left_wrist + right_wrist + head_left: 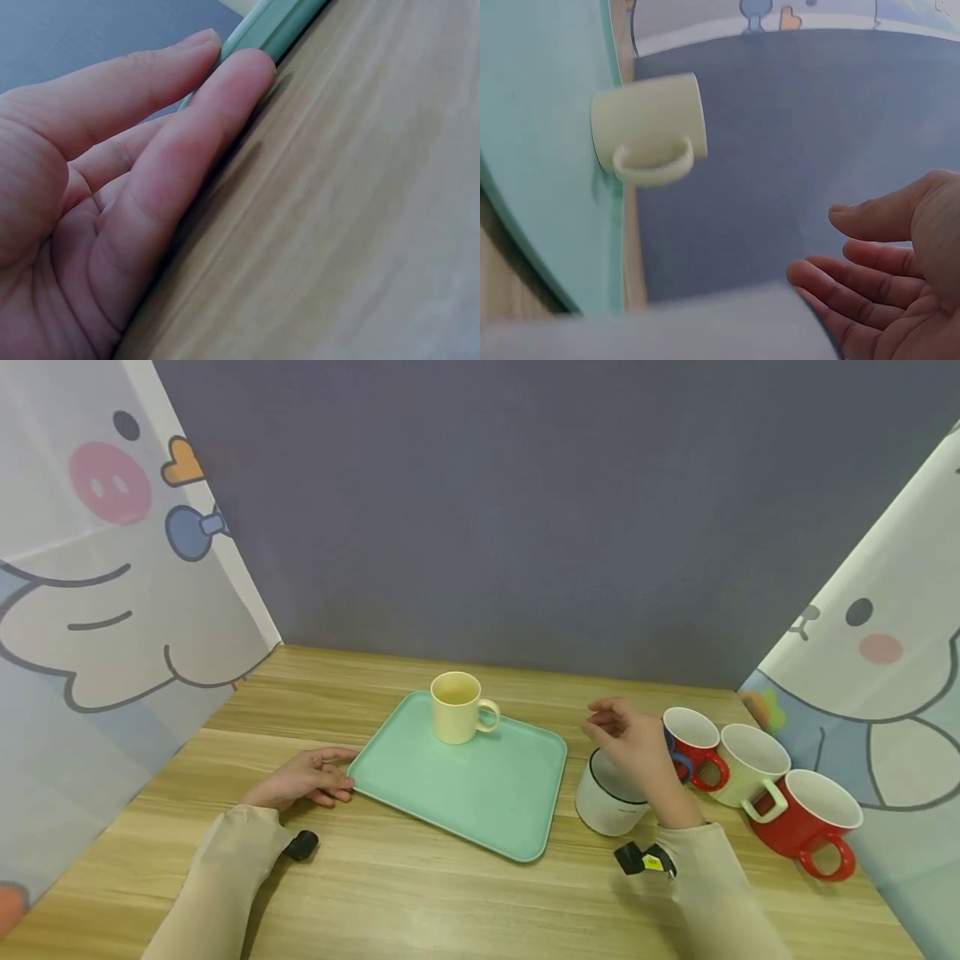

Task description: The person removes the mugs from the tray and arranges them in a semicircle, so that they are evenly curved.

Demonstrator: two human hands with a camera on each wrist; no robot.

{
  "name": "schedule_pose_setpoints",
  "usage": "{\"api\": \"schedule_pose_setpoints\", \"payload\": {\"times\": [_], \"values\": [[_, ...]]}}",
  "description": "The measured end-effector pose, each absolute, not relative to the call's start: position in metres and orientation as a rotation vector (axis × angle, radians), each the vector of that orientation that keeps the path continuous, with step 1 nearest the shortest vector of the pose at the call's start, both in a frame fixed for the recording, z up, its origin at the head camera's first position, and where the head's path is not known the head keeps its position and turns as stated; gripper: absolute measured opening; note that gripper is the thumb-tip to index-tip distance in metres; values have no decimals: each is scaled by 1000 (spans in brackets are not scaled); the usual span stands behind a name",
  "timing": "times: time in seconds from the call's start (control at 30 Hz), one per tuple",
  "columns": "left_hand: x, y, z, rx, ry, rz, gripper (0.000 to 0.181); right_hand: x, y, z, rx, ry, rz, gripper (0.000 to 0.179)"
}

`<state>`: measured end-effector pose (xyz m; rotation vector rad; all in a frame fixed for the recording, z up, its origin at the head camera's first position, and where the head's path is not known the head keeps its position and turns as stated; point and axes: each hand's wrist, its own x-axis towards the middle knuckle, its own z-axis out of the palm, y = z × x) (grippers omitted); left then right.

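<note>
A pale green tray [480, 785] lies on the table, and a cream mug [453, 718] stands upright at its back left, handle to the right. My left hand [311, 777] holds the tray's left corner, fingertips and thumb at the rim, as the left wrist view also shows. Over a white mug with a dark rim [600, 806], right of the tray, hovers my right hand [630, 747]. Its fingers are loosely bent with nothing between them. That white mug [667, 330] fills the bottom of the right wrist view, blurred.
Right of my right hand stand a red mug [697, 750], a pale green mug [742, 768] and a larger red mug [806, 818]. A blue handle [684, 764] shows beside my hand, partly hidden. A grey wall [487, 527] closes off the back of the wooden table [390, 893].
</note>
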<state>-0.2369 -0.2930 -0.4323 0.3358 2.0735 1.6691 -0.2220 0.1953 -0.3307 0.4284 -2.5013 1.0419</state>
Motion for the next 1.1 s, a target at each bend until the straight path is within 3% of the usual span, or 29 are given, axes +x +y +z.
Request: {"api": "schedule_pose_setpoints", "payload": {"times": [0.57,1.1], "values": [[-238,-295,-433,329,2077,1660,72,-244,124,-352,523,-2632,1284,35],[-239,-296,-435,350,2076,1670,71,-284,85,-376,486,-2622,1409,42]]}}
